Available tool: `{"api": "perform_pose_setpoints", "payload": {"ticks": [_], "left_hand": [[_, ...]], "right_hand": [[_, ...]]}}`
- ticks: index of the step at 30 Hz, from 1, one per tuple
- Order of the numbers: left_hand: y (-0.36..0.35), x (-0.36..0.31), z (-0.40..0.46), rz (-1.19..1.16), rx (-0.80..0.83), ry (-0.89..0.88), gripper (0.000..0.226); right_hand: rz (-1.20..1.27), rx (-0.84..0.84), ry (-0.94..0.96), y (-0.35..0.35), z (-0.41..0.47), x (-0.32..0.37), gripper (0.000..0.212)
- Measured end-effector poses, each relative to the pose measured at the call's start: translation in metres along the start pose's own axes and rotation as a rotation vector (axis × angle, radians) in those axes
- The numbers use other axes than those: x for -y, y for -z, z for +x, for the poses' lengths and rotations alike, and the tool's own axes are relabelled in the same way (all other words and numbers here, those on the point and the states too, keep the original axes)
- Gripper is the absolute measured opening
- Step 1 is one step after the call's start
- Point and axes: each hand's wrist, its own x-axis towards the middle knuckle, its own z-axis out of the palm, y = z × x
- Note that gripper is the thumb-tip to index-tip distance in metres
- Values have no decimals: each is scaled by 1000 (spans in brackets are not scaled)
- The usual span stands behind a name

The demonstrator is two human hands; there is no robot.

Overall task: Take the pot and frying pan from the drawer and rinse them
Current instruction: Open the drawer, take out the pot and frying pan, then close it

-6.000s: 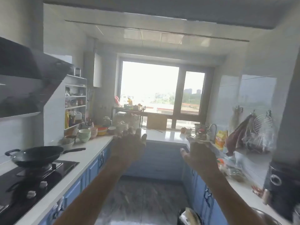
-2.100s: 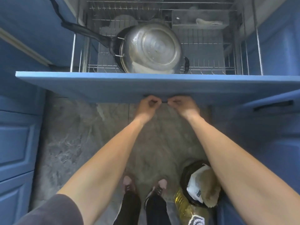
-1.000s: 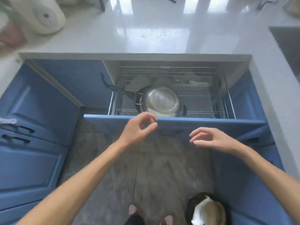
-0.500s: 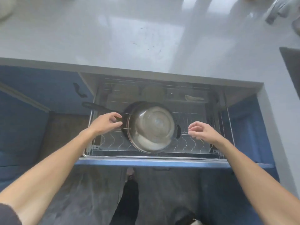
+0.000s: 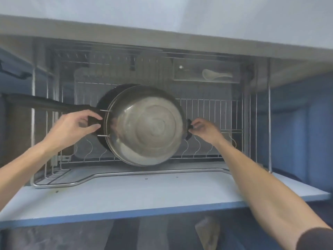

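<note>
My left grip (image 5: 72,127) pinches pot (image 5: 146,125) handle at 9 o'clock; right grip (image 5: 205,129) pinches 3 o'clock handle; frying pan (image 5: 108,98) beneath, in drawer (image 5: 126,195).

Above drawer: the grey countertop edge (image 5: 162,36) overhangs the back half; the front half lies open from above.
Centre: the upturned steel pot (image 5: 146,125) on the black frying pan (image 5: 105,100) fills the middle of the wire rack (image 5: 207,109).
Left: the pan's long black handle (image 5: 45,103) bars the way.
Right: bare rack wires beside the pot.
Front: pale blue drawer front panel (image 5: 144,193).
Sides: upright wire rails.
</note>
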Motion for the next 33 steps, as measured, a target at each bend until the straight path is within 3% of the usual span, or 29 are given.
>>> {"api": "perform_pose_setpoints", "payload": {"ticks": [4, 8, 12, 16, 25, 28, 30, 33], "left_hand": [[-1, -8, 1, 16, -40, -11, 27], [3, -15, -11, 13, -18, -35, 43], [12, -27, -23, -14, 31, -65, 40], [32, -48, -40, -23, -8, -90, 39], [126, -94, -130, -102, 21, -123, 20], [161, -101, -163, -146, 83, -147, 65], [186, -111, -179, -189, 125, -181, 76], [217, -127, -193, -150, 155, -241, 78]], "right_hand": [[-238, -69, 100, -17, 6, -3, 35], [-203, -122, 121, -28, 6, -3, 33], [-209, -128, 163, -18, -3, -7, 24], [-79, -168, 217, 19, -37, 0, 27], [53, 13, 400, 135, -192, 57, 25], [49, 135, 424, 167, -238, 72, 57], [23, 128, 483, 183, -257, 84, 70], [15, 23, 589, 204, -272, 110, 69]]}}
